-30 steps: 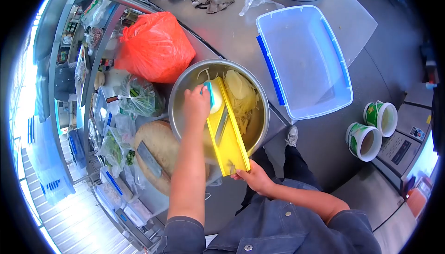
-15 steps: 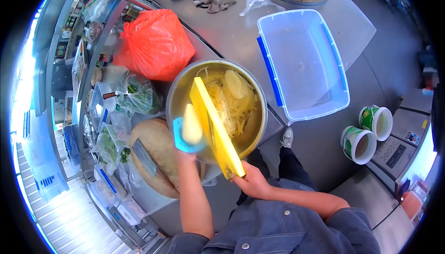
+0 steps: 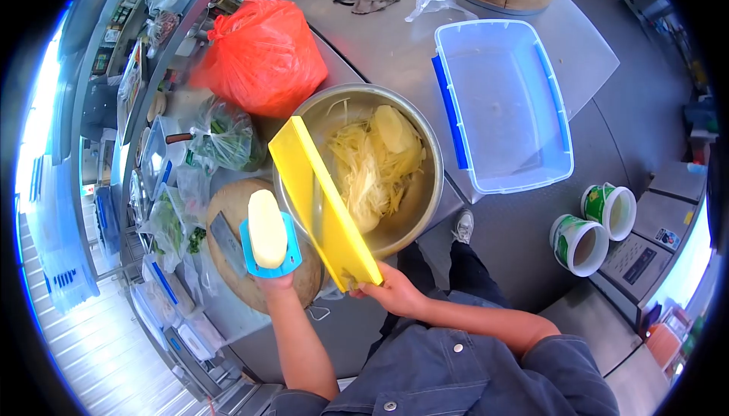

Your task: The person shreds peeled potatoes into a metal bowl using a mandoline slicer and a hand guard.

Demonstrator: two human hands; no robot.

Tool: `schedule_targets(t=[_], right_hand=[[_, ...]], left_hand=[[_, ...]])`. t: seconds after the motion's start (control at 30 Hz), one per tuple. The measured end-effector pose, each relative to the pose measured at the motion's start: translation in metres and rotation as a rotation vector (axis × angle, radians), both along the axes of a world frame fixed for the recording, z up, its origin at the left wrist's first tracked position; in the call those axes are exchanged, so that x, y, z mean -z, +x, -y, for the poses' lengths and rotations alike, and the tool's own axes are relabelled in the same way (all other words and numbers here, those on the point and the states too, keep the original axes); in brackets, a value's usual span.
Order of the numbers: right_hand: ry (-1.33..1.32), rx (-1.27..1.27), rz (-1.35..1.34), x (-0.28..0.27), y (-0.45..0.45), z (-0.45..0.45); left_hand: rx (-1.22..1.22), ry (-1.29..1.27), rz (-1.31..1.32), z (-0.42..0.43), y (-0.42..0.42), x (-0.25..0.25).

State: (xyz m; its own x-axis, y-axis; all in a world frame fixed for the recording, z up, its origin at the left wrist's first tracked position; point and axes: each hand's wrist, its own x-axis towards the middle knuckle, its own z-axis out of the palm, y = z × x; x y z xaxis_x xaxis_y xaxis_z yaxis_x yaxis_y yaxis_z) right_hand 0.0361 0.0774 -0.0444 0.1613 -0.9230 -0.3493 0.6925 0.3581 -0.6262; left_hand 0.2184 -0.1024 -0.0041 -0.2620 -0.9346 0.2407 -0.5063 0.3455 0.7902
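Observation:
My left hand [image 3: 275, 282] is beneath a light-blue food holder [image 3: 288, 264], which it grips; its fingers are mostly hidden. A peeled potato [image 3: 267, 230] rests on the holder, facing up, to the left of the bowl. With my right hand [image 3: 396, 292] I grip the lower end of a yellow mandoline slicer [image 3: 323, 202]. The slicer stands tilted across the left side of a metal bowl [image 3: 434, 211]. Inside the bowl are pale-yellow potato shreds [image 3: 364, 177] and a whole peeled potato [image 3: 393, 131].
A cleaver [image 3: 226, 243] lies on a round wooden chopping board [image 3: 247, 294] at left. Behind it are a red plastic bag [image 3: 262, 55] and bagged greens [image 3: 222, 139]. A clear tub [image 3: 505, 104] stands right of the bowl; two buckets [image 3: 579, 245] are farther right.
My left hand has moved left, away from the slicer, carrying the holder and potato over the chopping board. The slicer has shifted slightly left, its face turned more towards view.

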Motion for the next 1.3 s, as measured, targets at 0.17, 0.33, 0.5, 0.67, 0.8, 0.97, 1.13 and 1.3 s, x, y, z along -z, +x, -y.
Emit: schedule_targets(t=[0.17,0.33,0.5,0.67,0.8,0.97,1.13,1.3], right_hand=[[0.063,-0.053,0.174,0.019,0.016,0.005],[0.126,-0.11,0.229,0.035,0.032,0.011],[0.476,-0.118,0.283,0.039,0.039,0.007],[0.41,-0.082,0.229,0.042,0.045,0.005],[0.312,-0.073,0.07,0.04,0.044,0.008],[0.214,-0.093,0.013,0.048,0.049,0.006],[0.197,-0.14,-0.043,0.04,0.045,0.008],[0.177,-0.093,-0.042,0.043,0.051,0.008]], left_hand=[[0.025,0.012,-0.18,-0.009,0.014,-0.01],[0.036,0.159,-0.374,-0.02,0.03,-0.016],[-0.037,0.371,-0.6,-0.026,0.042,-0.011],[-0.504,0.565,-0.901,-0.042,0.055,0.003],[-0.508,0.456,-0.315,-0.064,0.019,-0.015],[-0.221,-0.029,0.53,-0.086,-0.015,-0.027],[-0.219,-0.051,0.7,-0.102,-0.03,-0.009],[-0.277,-0.057,0.759,-0.084,-0.041,-0.002]])
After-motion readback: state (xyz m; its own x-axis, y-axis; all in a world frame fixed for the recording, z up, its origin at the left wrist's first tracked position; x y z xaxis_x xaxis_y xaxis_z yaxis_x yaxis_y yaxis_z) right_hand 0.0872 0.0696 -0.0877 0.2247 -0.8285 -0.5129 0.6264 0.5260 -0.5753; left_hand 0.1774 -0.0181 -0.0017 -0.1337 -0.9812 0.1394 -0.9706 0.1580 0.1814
